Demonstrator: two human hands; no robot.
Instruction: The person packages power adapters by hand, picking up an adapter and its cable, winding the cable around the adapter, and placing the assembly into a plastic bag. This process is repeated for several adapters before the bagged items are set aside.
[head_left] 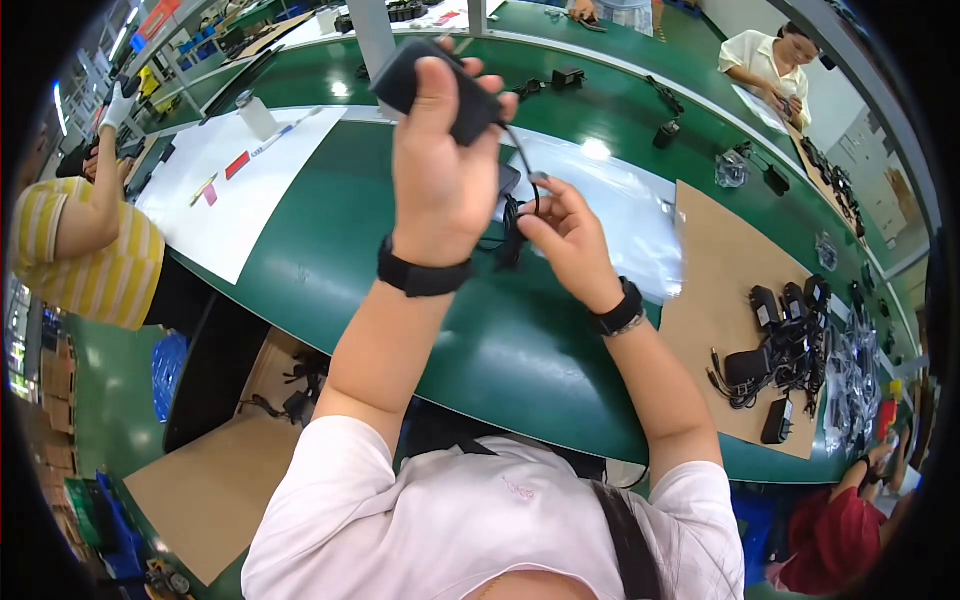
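My left hand (pixel 445 180) is raised over the green bench, its thumb and fingers closed round a black power adapter (pixel 400 80). From the adapter's end a thin black cable (pixel 526 158) runs down to my right hand (pixel 575 240), which pinches it between thumb and fingers. Just left of those fingers hangs a dark bundle of cable (pixel 509 245), partly blurred. Behind my hands lies a stack of clear plastic bags (pixel 630 205). Part of another dark block (pixel 509 180) shows beside my left wrist, mostly hidden.
At right, a brown cardboard sheet (pixel 695 320) bears a heap of black adapters (pixel 795 335), with clear bags (pixel 850 390) beside it. A white sheet (pixel 210 235) with a bottle (pixel 255 115) lies left. More adapters (pixel 668 133) rest on the green belt. Several people work nearby.
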